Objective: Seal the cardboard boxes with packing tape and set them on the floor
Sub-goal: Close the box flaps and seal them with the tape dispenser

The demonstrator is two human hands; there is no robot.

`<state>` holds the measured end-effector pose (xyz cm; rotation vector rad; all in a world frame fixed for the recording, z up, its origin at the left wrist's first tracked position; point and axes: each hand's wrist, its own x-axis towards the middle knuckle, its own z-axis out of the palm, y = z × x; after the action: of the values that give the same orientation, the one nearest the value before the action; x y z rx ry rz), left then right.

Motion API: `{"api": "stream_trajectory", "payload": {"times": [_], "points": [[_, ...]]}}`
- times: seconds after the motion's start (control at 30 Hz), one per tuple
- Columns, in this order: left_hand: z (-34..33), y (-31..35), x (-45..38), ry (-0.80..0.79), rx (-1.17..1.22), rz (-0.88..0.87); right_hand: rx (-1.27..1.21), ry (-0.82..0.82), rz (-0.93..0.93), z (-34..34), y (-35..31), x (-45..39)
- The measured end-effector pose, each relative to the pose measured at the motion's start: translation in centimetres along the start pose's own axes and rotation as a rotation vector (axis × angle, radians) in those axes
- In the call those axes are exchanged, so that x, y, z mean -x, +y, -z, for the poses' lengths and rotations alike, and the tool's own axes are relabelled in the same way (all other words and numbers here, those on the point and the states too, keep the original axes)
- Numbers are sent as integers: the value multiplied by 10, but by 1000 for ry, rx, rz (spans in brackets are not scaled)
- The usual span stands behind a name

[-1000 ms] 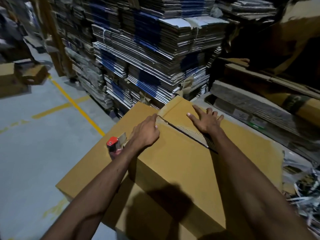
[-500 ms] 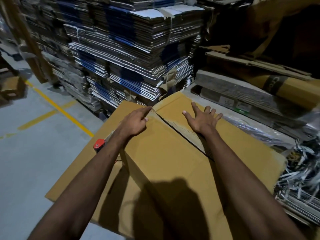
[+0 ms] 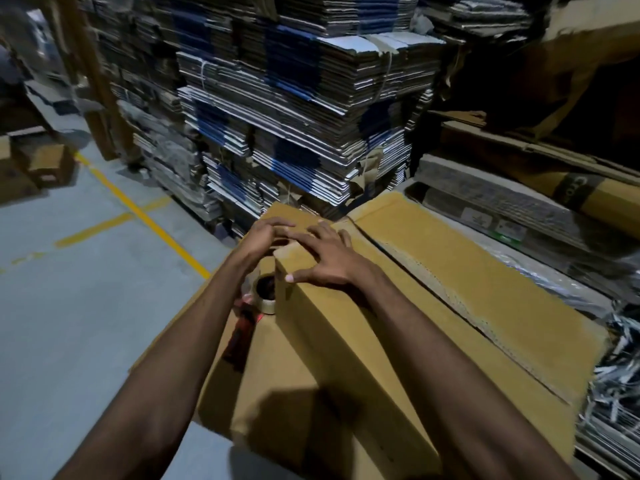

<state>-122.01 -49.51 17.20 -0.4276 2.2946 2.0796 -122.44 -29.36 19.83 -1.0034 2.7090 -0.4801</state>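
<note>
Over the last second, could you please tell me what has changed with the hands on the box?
The right hand moved left off the far flap, beside the left hand, at the cardboard box's left corner. Neither visibly grips anything. The tape dispenser stays beside the box, untouched.

Dim, motion-blurred wide-angle view, edges bowed, heavy shadows.

a: how much of the tape dispenser (image 3: 252, 303) showed?
b: little. the left forearm and the cardboard box (image 3: 346, 341) corner hid most of it, and its red handle was smeared.
a: the left hand (image 3: 263, 237)?
b: blurred; its grip couldn't be read.
a: edges?
b: the box ran off the bottom edge. the small box (image 3: 48, 164) at far left was soft.
</note>
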Motion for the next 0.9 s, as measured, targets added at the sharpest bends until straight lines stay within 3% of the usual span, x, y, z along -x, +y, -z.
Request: {"api": "stream_trajectory", "payload": {"times": [0.03, 0.1, 0.17, 0.3, 0.5, 0.73, 0.9], "points": [[9, -26, 1, 131, -46, 47, -17, 5, -1, -3, -1, -2], [20, -80, 12, 344, -383, 169, 5, 50, 0, -10, -3, -3], [18, -128, 30, 367, -653, 303, 68, 111, 8, -19, -5, -6], [-1, -168, 60, 426, -740, 311, 128, 173, -4, -27, -8, -9], [-2, -166, 64, 546, -548, 387, 139, 205, -26, -30, -10, -14], [3, -158, 78, 587, -686, 343, 123, 216, -43, -32, -12, -13], [24, -136, 65, 689, -306, 364, 115, 211, -49, -32, -9, -12]]}}
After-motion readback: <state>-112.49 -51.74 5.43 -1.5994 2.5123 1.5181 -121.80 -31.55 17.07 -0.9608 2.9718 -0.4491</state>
